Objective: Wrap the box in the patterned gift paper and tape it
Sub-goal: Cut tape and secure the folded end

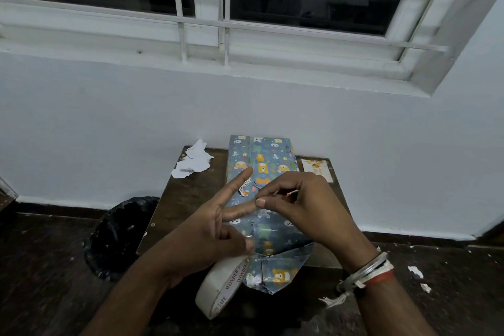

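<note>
The box, covered in blue gift paper printed with bears, lies lengthwise on a small brown table. Its near end flap is folded to a point over the table's front edge. My left hand is over the box's left side with two fingers stretched out across the paper, while its thumb and lower fingers hold a white tape roll that hangs below. My right hand hovers over the box's middle and pinches a thin strip of tape beside my left fingertip.
Crumpled white paper lies at the table's back left and a small card at its back right. A bin lined with a black bag stands left of the table. Paper scraps litter the dark floor. The wall is close behind.
</note>
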`<state>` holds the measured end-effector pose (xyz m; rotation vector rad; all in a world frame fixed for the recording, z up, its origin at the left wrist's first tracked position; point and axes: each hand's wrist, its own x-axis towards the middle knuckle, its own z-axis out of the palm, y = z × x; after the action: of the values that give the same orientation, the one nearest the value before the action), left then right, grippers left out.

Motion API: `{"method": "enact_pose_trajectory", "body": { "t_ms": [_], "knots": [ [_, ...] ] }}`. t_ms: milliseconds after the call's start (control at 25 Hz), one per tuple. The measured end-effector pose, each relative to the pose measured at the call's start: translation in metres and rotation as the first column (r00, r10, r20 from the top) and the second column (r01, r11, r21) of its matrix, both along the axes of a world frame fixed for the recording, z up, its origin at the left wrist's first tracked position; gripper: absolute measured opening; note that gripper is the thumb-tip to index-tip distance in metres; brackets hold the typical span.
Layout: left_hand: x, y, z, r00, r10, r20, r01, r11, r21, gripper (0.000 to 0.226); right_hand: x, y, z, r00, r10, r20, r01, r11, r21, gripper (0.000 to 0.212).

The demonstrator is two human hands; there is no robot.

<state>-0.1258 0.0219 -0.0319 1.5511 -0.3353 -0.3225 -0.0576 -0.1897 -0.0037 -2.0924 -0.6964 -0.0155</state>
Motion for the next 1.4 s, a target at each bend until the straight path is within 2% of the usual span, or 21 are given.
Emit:
{"method": "enact_pose_trajectory", "body": {
  "t_ms": [160,320,400,520,600,640,760,840,920,1000,1120,1240,1320,1400],
  "knots": [
    [-0.01,-0.003,-0.002,0.999,-0.033,-0.022,0.033,0.999,-0.03,0.107,-0.018,-0.002,-0.011,0.984,-0.022,0.175,0.023,1.0,-0.005,0.005],
    [-0.019,-0.006,-0.003,0.998,-0.063,-0.009,0.062,0.996,-0.071,0.106,-0.037,-0.004,-0.021,0.969,-0.081,0.235,0.072,0.996,0.047,0.006],
    [-0.024,-0.004,-0.004,0.998,-0.065,-0.023,0.063,0.994,-0.094,0.103,-0.047,-0.006,-0.022,0.976,-0.135,0.171,0.113,0.985,0.133,0.007],
    [-0.034,0.004,-0.008,0.997,0.012,-0.072,-0.02,0.993,-0.115,0.097,-0.065,-0.013,-0.027,0.972,-0.228,0.05,0.205,0.935,0.289,0.008],
    [-0.042,0.008,-0.014,0.995,0.072,-0.074,-0.08,0.991,-0.108,0.087,-0.083,-0.023,-0.044,0.964,-0.239,0.116,0.207,0.949,0.236,0.016],
    [-0.043,0.01,-0.019,0.993,0.089,-0.076,-0.097,0.991,-0.097,0.083,-0.092,-0.029,-0.055,0.962,-0.216,0.164,0.188,0.967,0.175,0.026],
    [-0.048,0.013,-0.03,0.992,0.107,-0.073,-0.11,0.993,-0.035,0.071,-0.115,-0.046,-0.088,0.955,-0.143,0.259,0.16,0.986,-0.045,0.07],
    [-0.048,0.012,-0.031,0.987,0.143,-0.073,-0.144,0.99,-0.011,0.068,-0.126,-0.049,-0.104,0.942,-0.117,0.315,0.18,0.967,-0.179,0.091],
    [-0.046,0.008,-0.029,0.983,0.172,-0.06,-0.172,0.985,0.0,0.066,-0.129,-0.047,-0.116,0.89,-0.067,0.45,0.22,0.929,-0.296,0.105],
    [-0.043,0.006,-0.028,0.98,0.195,-0.047,-0.195,0.981,0.011,0.065,-0.127,-0.043,-0.13,0.834,-0.005,0.552,0.228,0.914,-0.337,0.116],
    [-0.041,0.005,-0.032,0.978,0.206,-0.034,-0.205,0.979,0.018,0.066,-0.118,-0.037,-0.144,0.757,0.066,0.65,0.195,0.927,-0.32,0.113],
    [-0.038,0.005,-0.037,0.979,0.206,0.01,-0.206,0.977,0.055,0.067,-0.11,-0.028,-0.143,0.707,0.119,0.697,0.184,0.921,-0.344,0.091],
    [-0.036,0.005,-0.039,0.981,0.192,0.025,-0.193,0.979,0.068,0.068,-0.104,-0.026,-0.139,0.724,0.124,0.679,0.185,0.913,-0.363,0.086],
    [-0.034,0.004,-0.041,0.983,0.18,0.031,-0.182,0.98,0.077,0.07,-0.102,-0.025,-0.14,0.746,0.114,0.656,0.202,0.9,-0.386,0.097]
  ]
}}
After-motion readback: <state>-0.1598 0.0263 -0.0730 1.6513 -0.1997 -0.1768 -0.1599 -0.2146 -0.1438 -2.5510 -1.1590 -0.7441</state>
